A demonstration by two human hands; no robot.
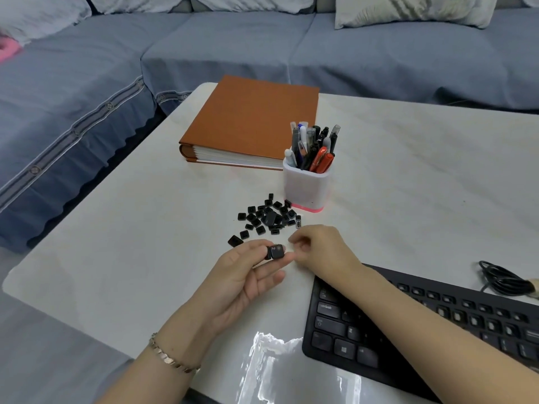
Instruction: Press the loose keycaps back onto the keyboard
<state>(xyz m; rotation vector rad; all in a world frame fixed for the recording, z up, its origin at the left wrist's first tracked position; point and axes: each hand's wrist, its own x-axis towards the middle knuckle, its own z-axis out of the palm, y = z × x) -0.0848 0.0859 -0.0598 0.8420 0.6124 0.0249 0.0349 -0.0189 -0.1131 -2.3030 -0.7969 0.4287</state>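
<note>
Just near of the keycap pile [267,217], left hand [242,278] fingers pinch a keycap [276,251] marked 2; right hand [320,247] fingers curl empty beside it.

Home living room. I'm sat at a pale table [423,158] with a marbled top, close in the corner of an L-shaped sofa [233,48]. The sofa has a grey-blue fitted cover with patterned trim along the skirt. Loose pale cushions [408,10] line the sofa back, and something pink [8,51] sits on the far left seat, too blurred to identify. Household clutter on the table: brown cloth-bound album [256,118], white pen pot [306,185] crammed with pens, black keyboard [437,316], its cable [501,279] coiled beside it.
</note>
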